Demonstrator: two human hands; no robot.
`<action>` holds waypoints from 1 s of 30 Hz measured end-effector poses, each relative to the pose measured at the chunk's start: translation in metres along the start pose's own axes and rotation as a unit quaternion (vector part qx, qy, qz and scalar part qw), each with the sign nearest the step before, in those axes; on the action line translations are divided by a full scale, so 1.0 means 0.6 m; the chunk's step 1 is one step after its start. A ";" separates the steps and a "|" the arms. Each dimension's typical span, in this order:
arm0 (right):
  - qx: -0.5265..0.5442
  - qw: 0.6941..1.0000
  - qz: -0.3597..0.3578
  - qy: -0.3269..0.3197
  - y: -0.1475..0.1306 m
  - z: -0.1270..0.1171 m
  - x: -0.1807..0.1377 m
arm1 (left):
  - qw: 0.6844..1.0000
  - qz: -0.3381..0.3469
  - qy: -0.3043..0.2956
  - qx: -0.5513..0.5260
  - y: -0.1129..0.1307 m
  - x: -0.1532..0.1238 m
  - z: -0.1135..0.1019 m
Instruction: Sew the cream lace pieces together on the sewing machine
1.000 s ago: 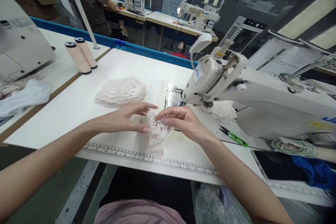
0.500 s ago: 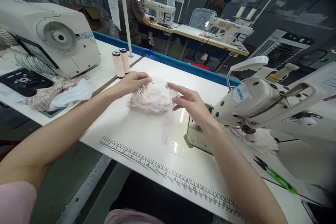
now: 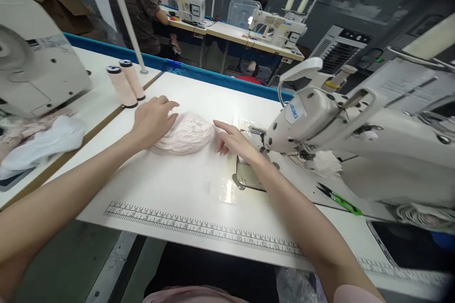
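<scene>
A domed, pale pink lace piece (image 3: 188, 135), shaped like a bra cup, lies on the white sewing table (image 3: 152, 184) with its scalloped edge toward me. At its left side is my left hand (image 3: 154, 120), thumb and fingers apart; whether it touches the lace I cannot tell. My right hand (image 3: 232, 141) is open by the right side, index finger stretched toward the lace and the other fingers bent. Just beyond the right hand stands a sewing machine (image 3: 302, 120), with more lace (image 3: 325, 163) behind its needle area.
Two thread spools (image 3: 122, 87) stand at the left, near another machine (image 3: 39, 52) and a white cloth (image 3: 42, 144). Green thread snips (image 3: 339, 199) and a dark phone-like object (image 3: 408, 246) lie at the right. A printed ruler (image 3: 206, 227) runs along the front edge. Another person (image 3: 133, 14) sits beyond.
My view has swung to the right. My left hand has gone from pinching the lace's upper edge to spread fingers at its left side. The lace now rests with its patterned side showing.
</scene>
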State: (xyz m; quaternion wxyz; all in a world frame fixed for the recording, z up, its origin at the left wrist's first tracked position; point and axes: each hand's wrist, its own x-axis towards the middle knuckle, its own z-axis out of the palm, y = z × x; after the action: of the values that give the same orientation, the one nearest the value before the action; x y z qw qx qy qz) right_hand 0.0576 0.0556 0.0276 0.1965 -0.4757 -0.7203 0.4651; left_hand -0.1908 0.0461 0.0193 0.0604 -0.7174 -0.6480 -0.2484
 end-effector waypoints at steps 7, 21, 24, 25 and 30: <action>-0.105 0.986 -0.126 0.039 0.062 -0.016 -0.183 | 0.956 0.283 0.080 -0.023 0.086 -0.068 -0.024; -0.363 0.860 0.085 0.348 0.161 -0.234 -0.242 | 0.875 0.455 0.020 -0.164 0.312 -0.102 0.042; -0.345 0.865 0.124 0.342 0.160 -0.242 -0.229 | 0.890 0.421 0.011 -0.174 0.309 -0.107 0.052; -0.339 0.867 0.131 0.340 0.161 -0.244 -0.229 | 0.894 0.411 0.004 -0.177 0.304 -0.108 0.054; -0.323 0.882 0.122 0.321 0.166 -0.254 -0.236 | 0.905 0.381 -0.024 -0.186 0.285 -0.109 0.055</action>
State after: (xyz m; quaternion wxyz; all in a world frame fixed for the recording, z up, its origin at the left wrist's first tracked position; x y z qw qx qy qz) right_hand 0.2849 0.0175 0.0397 0.1940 -0.7202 -0.6643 0.0491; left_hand -0.0196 -0.0251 0.0024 -0.0002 -0.9138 -0.2681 -0.3050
